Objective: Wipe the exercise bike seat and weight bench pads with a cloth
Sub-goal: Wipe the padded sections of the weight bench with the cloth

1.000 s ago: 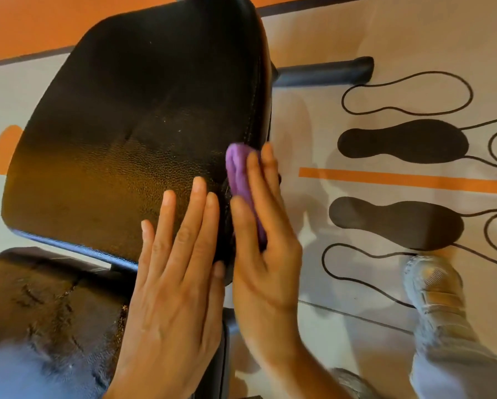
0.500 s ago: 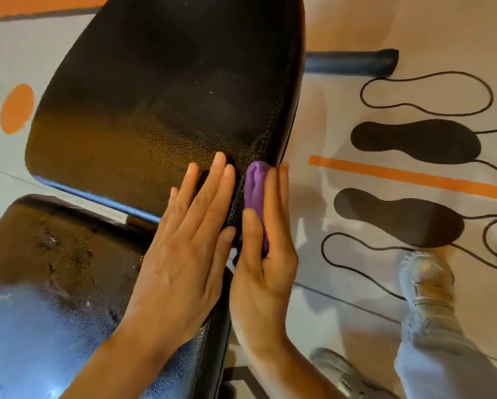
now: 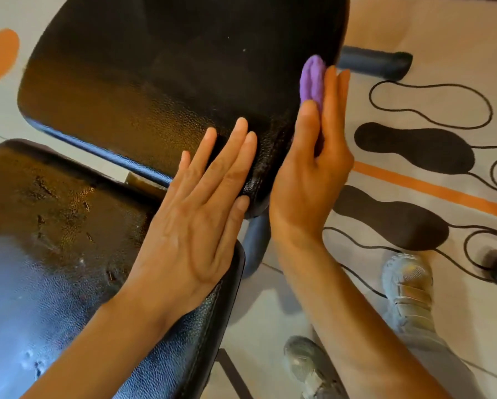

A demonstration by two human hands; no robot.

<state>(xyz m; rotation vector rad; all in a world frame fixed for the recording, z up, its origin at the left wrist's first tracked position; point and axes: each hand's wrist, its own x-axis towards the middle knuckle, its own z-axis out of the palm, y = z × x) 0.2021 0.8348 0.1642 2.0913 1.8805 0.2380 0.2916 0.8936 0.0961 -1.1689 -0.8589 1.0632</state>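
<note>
A black leather bench back pad (image 3: 161,90) fills the upper middle of the head view. Below it at the left lies the worn black seat pad (image 3: 54,240), scuffed and shiny. My left hand (image 3: 195,214) rests flat, fingers together, across the near right corner of the back pad and the seat pad's edge. My right hand (image 3: 310,174) stands on edge against the back pad's right side. It presses a folded purple cloth (image 3: 312,79) to that side, the cloth sticking out past my fingertips.
A dark metal leg (image 3: 254,246) of the bench runs down between my hands, and a crossbar foot (image 3: 376,61) lies on the floor at the upper right. The pale floor has black footprint shapes and an orange stripe (image 3: 431,188). My grey shoes (image 3: 408,283) stand at the lower right.
My right hand has slid the purple cloth forward along the back pad's right side, away from me. My left hand stays flat near the pad's corner while the view has shifted.
</note>
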